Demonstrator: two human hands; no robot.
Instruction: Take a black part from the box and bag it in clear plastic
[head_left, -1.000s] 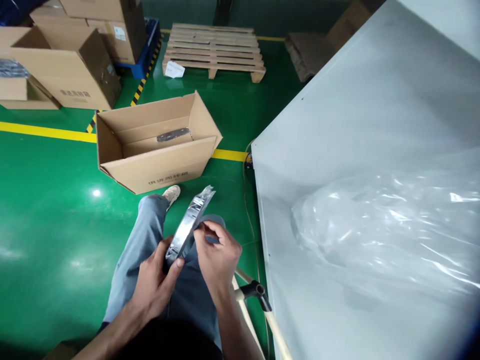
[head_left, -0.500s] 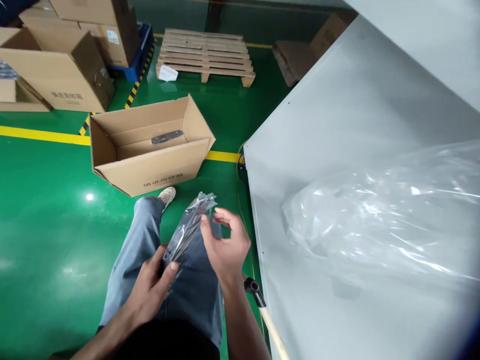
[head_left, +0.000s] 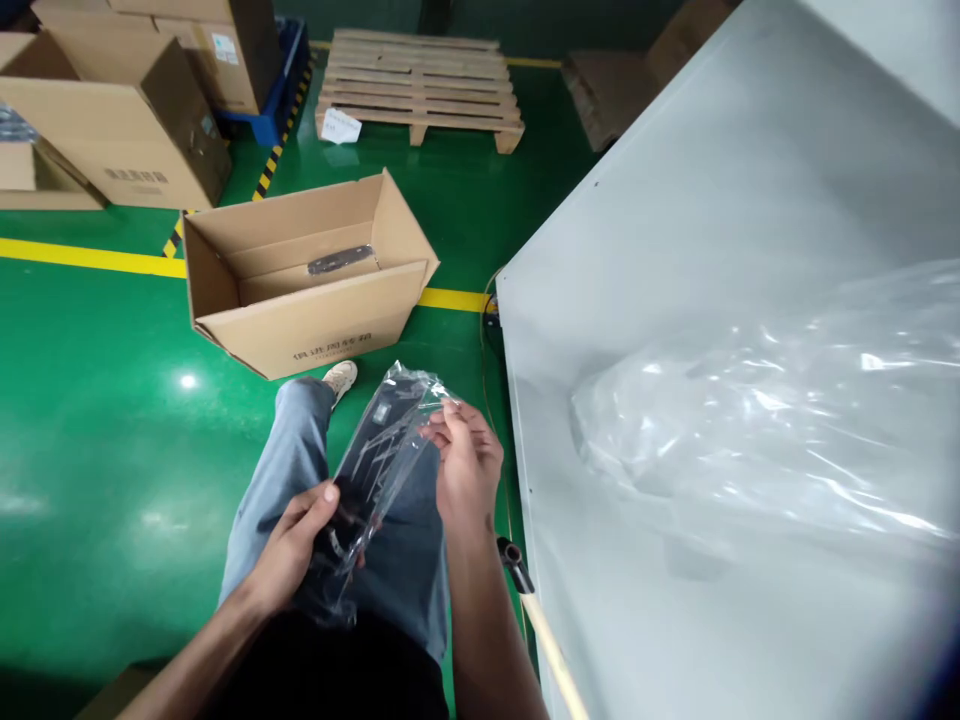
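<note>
Held by the left hand (head_left: 289, 545) at its near half, the dark part (head_left: 371, 440) in a clear bag (head_left: 411, 455) is pointed long-ways forward, slanting right. At the far end, the bag is pinched by the right hand (head_left: 469, 475).

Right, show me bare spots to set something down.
Bare green floor lies left of the left leg, below the yellow line, and between the carton ahead and wooden pallet. The gray surface is bare along its left edge; clear plastic crowds its right. Left hand and right hand crowd the bagged part.
</note>
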